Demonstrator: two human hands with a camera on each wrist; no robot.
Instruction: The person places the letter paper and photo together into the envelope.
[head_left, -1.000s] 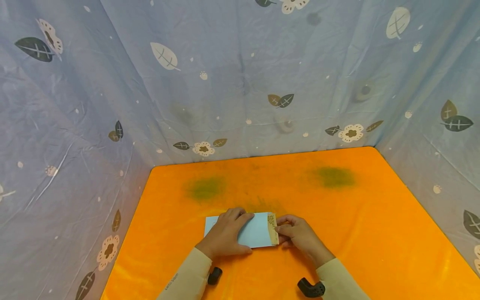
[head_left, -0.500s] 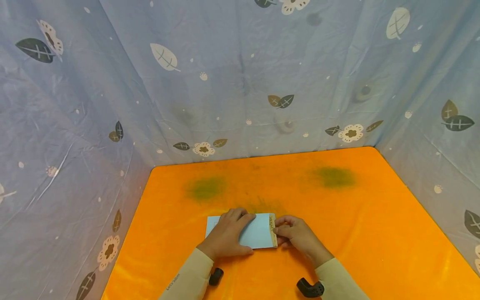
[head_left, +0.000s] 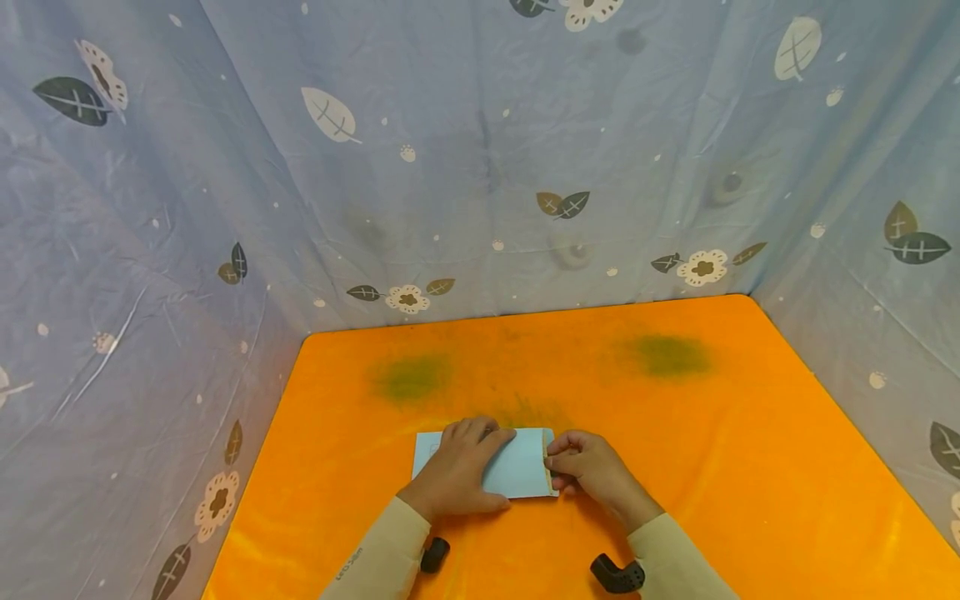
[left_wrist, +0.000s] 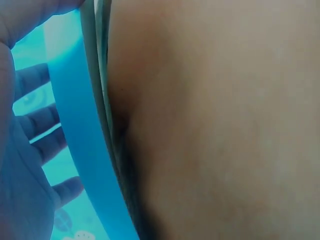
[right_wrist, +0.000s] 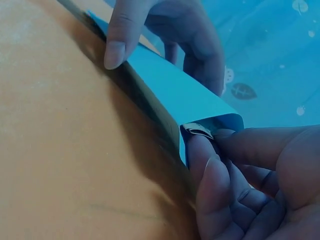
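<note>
A light blue envelope point(head_left: 519, 468) lies flat on the orange table point(head_left: 697, 467), close to the front edge. My left hand point(head_left: 459, 468) rests flat on its left half, fingers stretched across it. My right hand point(head_left: 561, 460) pinches the envelope's right end. There a narrow tan patterned strip point(right_wrist: 198, 130) shows, held between thumb and fingers point(right_wrist: 215, 167). In the right wrist view the envelope point(right_wrist: 175, 87) runs away from that pinch to the left hand's thumb point(right_wrist: 119, 37). The left wrist view shows only the envelope's blue edge point(left_wrist: 75, 125), my left hand's fingers point(left_wrist: 35, 150) and the table point(left_wrist: 225, 125).
Blue cloth printed with leaves and flowers point(head_left: 480, 167) walls the table at the back and on both sides. Two dull green stains point(head_left: 411, 377) point(head_left: 667, 354) mark the far part of the orange top. Black camera mounts point(head_left: 618, 575) sit at my wrists.
The tan patterned strip at the envelope's right end has shrunk from a broad band to a thin sliver under my right fingers. The left hand has stayed in place.
</note>
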